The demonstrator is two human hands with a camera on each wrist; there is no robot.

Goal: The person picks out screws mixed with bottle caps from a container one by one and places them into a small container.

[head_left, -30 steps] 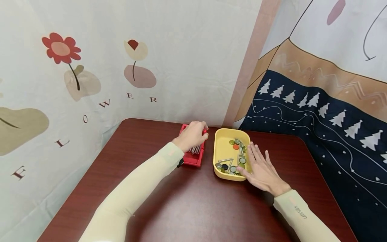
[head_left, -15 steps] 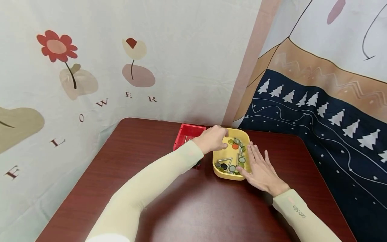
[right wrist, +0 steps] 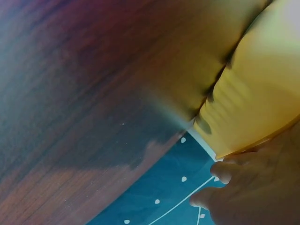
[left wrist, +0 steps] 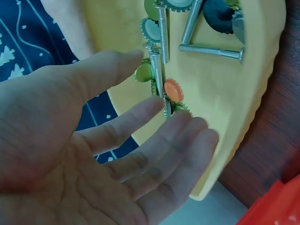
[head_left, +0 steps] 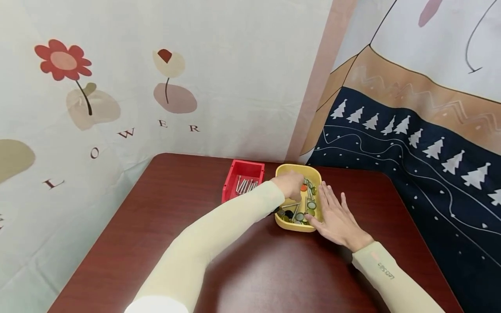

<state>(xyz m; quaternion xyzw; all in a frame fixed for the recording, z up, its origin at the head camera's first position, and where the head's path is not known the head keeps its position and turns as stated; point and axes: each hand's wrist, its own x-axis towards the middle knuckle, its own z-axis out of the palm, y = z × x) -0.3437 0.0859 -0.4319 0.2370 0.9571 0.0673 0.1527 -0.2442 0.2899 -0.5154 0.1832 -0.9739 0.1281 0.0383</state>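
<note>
Nearer is the left hand (head_left: 288, 184), grip apart; one bolt (left wrist: 157, 72) lies just beyond, lengthwise from thumb towards index. The right hand (head_left: 336, 219), fingers straight, touches the yellow tray (head_left: 296, 226).

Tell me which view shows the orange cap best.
Left wrist: the orange cap shows largest there, unobstructed, with its ridged edge visible. Head has it too, but small, right beside the left hand. Right wrist misses it: that view catches the outer wall of the yellow bin.

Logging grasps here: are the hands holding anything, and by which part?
Nothing is held: the left hand is empty over the tray, and the right hand rests straight-fingered against the tray's right rim.
</note>
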